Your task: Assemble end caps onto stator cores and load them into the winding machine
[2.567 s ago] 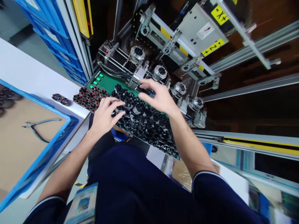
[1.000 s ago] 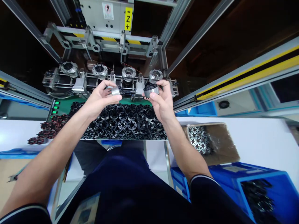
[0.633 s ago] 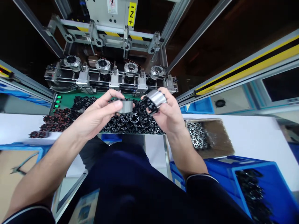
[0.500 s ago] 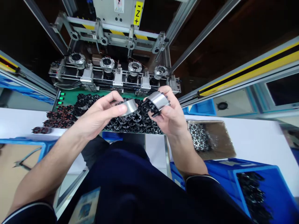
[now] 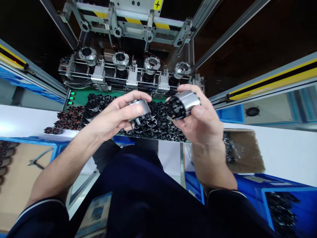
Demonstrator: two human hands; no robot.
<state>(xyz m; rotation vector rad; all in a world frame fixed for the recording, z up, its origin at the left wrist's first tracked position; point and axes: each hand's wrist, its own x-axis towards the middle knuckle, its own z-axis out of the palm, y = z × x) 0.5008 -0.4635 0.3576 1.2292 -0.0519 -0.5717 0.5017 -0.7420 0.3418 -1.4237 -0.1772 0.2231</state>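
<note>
Above the green bench, my left hand (image 5: 111,115) is closed on a stator core (image 5: 146,108), a short silver ring with black plastic parts, thumb pressed on its side. My right hand (image 5: 205,120) grips a second stator core (image 5: 189,100), a silver cylinder tilted on its side, with its black pronged end facing left towards the left hand. The two cores are apart. Below and behind them lies a heap of black slotted pieces (image 5: 160,124) with some silver rings among them. Wound stators (image 5: 70,120) with copper-coloured wire lie at the heap's left.
A winding machine (image 5: 132,77) stands behind the heap, its several round fixtures holding rings. Right, a cardboard box (image 5: 250,152) holds metal rings; a blue bin (image 5: 304,206) holds black parts. Left, cutting pliers (image 5: 37,163) lie in a blue-rimmed tray (image 5: 19,185). Yellow-edged frame bars flank the machine.
The view has shifted, so the machine sits higher and further right. My right hand has turned its core so the black end faces left more. Both hands keep their cores.
</note>
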